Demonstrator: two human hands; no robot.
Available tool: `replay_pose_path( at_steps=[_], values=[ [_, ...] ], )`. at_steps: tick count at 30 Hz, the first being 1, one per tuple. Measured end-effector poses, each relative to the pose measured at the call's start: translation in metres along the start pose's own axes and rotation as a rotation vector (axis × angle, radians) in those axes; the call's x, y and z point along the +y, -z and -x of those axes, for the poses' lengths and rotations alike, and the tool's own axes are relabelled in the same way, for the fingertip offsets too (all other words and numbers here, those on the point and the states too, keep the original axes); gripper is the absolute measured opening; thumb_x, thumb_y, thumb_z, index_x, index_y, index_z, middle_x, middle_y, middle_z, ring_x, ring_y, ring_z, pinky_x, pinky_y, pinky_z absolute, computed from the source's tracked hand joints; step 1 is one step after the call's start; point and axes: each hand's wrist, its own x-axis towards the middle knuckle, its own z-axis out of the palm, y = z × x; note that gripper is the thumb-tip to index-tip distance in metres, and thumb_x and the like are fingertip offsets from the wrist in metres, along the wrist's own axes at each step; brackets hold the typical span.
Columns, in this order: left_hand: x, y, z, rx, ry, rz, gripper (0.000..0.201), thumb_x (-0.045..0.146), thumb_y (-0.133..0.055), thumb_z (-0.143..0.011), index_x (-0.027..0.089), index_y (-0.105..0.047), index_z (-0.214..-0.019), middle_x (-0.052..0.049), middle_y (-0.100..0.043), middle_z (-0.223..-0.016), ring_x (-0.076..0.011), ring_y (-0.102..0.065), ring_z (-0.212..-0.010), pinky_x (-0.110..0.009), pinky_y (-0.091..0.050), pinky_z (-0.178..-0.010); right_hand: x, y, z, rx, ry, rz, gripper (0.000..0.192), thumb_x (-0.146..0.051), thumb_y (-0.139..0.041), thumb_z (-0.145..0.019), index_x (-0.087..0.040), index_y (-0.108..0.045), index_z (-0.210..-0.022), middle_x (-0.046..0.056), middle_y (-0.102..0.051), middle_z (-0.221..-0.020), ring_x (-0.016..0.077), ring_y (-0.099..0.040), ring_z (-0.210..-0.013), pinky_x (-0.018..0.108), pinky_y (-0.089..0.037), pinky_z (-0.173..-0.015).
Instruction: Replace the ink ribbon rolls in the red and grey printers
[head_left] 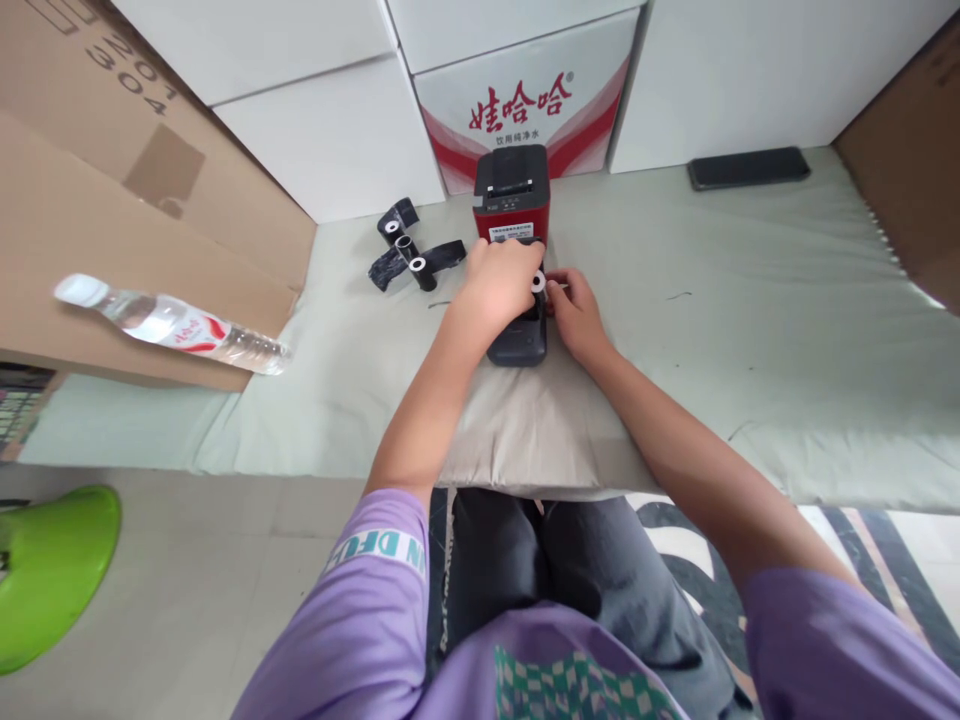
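On the cloth-covered surface before me stands a small red and black printer (512,190) with a white label on its front. A black, rounded part (517,346) lies in front of it; whether the two are joined is hidden by my hands. My left hand (504,282) is closed from above on a black roll with a white ring-shaped core (538,282), mostly covered by the fingers. From the right, my right hand (576,312) has its thumb and fingers pinched together beside that ring; what they hold is too small to tell.
Left of the printer are black rolls with white cores (409,255) and loose black strips. A water bottle (180,325) leans by a cardboard box (150,190). At the back right lies a black phone-like slab (748,169). White cartons (525,100) line the back; a green stool (60,570) stands lower left.
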Motion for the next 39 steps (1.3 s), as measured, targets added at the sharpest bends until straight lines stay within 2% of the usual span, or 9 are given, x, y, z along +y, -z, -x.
replay_pose_path(
  at_steps=[2,5,8,15,20,24,31,36,39],
  values=[
    [-0.001,0.002,0.001,-0.012,0.009,-0.007,0.037,0.017,-0.063,-0.09,0.024,-0.073,-0.125,-0.014,-0.08,-0.122,-0.0323,-0.072,-0.116,-0.044,-0.047,-0.105,-0.001,0.0,0.001,-0.005,0.001,0.003,0.043,-0.067,-0.054,-0.097,-0.026,-0.063,-0.109,0.007,-0.067,-0.112,0.0232,-0.065,-0.097,0.049,-0.058,-0.1],
    [0.0,0.002,0.0,-0.129,0.021,-0.034,0.031,0.015,-0.064,-0.087,0.019,-0.079,-0.113,-0.015,-0.081,-0.116,-0.0327,-0.072,-0.116,-0.044,-0.047,-0.105,-0.001,0.001,0.001,-0.013,-0.008,0.008,0.044,-0.067,-0.055,-0.096,-0.027,-0.062,-0.11,0.007,-0.066,-0.112,0.0227,-0.065,-0.096,0.048,-0.057,-0.099],
    [0.002,0.001,0.0,-0.197,0.031,-0.031,0.033,0.015,-0.065,-0.086,0.018,-0.082,-0.113,-0.016,-0.081,-0.116,-0.0334,-0.072,-0.118,-0.042,-0.049,-0.101,-0.001,0.001,0.001,-0.015,-0.017,0.006,0.045,-0.07,-0.055,-0.096,-0.027,-0.062,-0.11,0.006,-0.066,-0.112,0.0217,-0.064,-0.093,0.046,-0.058,-0.097],
    [0.002,0.003,0.004,-0.089,-0.008,-0.048,0.035,0.011,-0.059,-0.089,0.019,-0.083,-0.113,-0.016,-0.081,-0.115,-0.0349,-0.068,-0.126,-0.046,-0.047,-0.107,-0.001,0.001,0.002,-0.011,-0.019,0.001,0.041,-0.066,-0.056,-0.096,-0.027,-0.062,-0.109,0.005,-0.067,-0.111,0.0217,-0.064,-0.093,0.046,-0.058,-0.097],
    [0.0,-0.004,-0.007,-0.167,0.01,-0.013,0.036,0.016,-0.066,-0.086,0.019,-0.082,-0.117,-0.016,-0.08,-0.121,-0.0362,-0.072,-0.122,-0.047,-0.05,-0.105,-0.003,0.002,0.002,-0.037,-0.019,0.011,0.035,-0.059,-0.056,-0.096,-0.027,-0.062,-0.11,0.006,-0.067,-0.111,0.022,-0.065,-0.096,0.046,-0.058,-0.098],
    [-0.001,-0.013,-0.014,-0.188,0.019,-0.005,0.04,0.015,-0.064,-0.087,0.019,-0.081,-0.123,-0.017,-0.08,-0.124,-0.0356,-0.073,-0.122,-0.046,-0.053,-0.104,-0.004,0.003,0.002,-0.04,-0.012,0.024,0.032,-0.055,-0.056,-0.097,-0.026,-0.061,-0.108,0.006,-0.066,-0.11,0.0218,-0.065,-0.094,0.046,-0.058,-0.097],
    [-0.005,-0.019,-0.02,-0.168,0.019,-0.01,0.041,0.017,-0.067,-0.086,0.018,-0.081,-0.124,-0.019,-0.08,-0.121,-0.0366,-0.074,-0.121,-0.046,-0.056,-0.103,-0.004,0.001,0.003,-0.028,0.007,0.014,0.03,-0.054,-0.056,-0.096,-0.026,-0.063,-0.106,0.006,-0.066,-0.108,0.0214,-0.063,-0.093,0.046,-0.058,-0.097],
    [-0.009,-0.026,-0.028,-0.245,0.024,0.081,0.041,0.023,-0.073,-0.083,0.018,-0.081,-0.123,-0.017,-0.081,-0.115,-0.0349,-0.076,-0.111,-0.043,-0.059,-0.096,-0.003,0.001,0.002,-0.02,-0.004,0.011,0.029,-0.054,-0.057,-0.096,-0.027,-0.064,-0.105,0.004,-0.066,-0.106,0.0205,-0.063,-0.091,0.045,-0.058,-0.096],
    [-0.01,-0.024,-0.027,-0.238,0.016,0.058,0.041,0.023,-0.074,-0.082,0.018,-0.081,-0.121,-0.017,-0.081,-0.114,-0.0337,-0.076,-0.11,-0.041,-0.058,-0.094,-0.004,0.002,0.002,-0.024,-0.017,0.008,0.03,-0.055,-0.058,-0.095,-0.027,-0.064,-0.105,0.004,-0.066,-0.105,0.0206,-0.063,-0.09,0.045,-0.058,-0.095]
  ],
)
